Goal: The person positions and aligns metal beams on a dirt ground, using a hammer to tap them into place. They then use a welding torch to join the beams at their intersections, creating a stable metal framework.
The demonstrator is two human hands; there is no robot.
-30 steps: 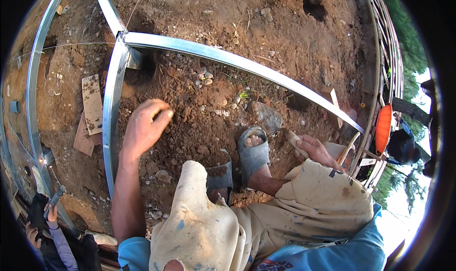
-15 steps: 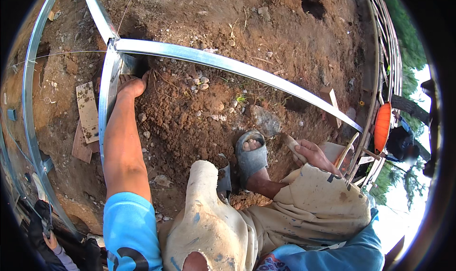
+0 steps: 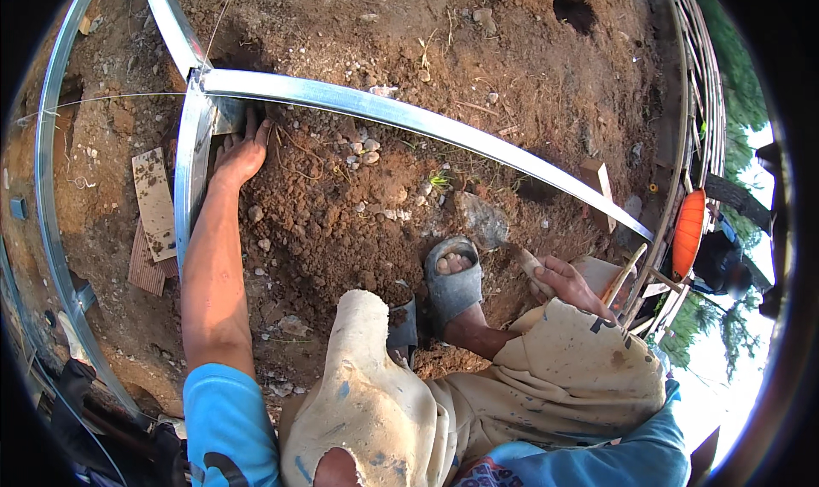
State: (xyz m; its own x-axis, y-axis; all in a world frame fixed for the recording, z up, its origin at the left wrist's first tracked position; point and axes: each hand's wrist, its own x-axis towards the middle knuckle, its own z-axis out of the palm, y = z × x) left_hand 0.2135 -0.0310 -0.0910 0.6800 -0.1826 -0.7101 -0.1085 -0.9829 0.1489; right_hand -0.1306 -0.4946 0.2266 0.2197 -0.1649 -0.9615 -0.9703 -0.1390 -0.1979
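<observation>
My left hand [image 3: 241, 156] reaches down beside the upright metal post [image 3: 194, 159], at the corner where it meets the horizontal metal rails. Its fingers are stretched out and apart over the hole at the post's foot; nothing shows in it, though the fingertips lie partly in shadow. My right hand [image 3: 573, 284] rests by my bent knee, wrapped round the wooden handle [image 3: 526, 263] of a trowel. The trowel's muddy grey blade [image 3: 482, 221] lies on the soil beside my sandal [image 3: 452, 286]. Loose dug earth [image 3: 299, 193] is heaped between the two hands.
A long metal rail [image 3: 426, 122] crosses in front of me, and another [image 3: 53, 163] runs along the left. Dirty boards [image 3: 156, 204] lie left of the post. Wood blocks [image 3: 597, 193], bamboo poles [image 3: 682, 112] and an orange object [image 3: 688, 233] are at right. A hole [image 3: 572, 8] is farther off.
My left hand has opened out from a more curled shape at the post's foot, its fingers now extended. My right hand and the trowel have stayed put. The view has shifted slightly.
</observation>
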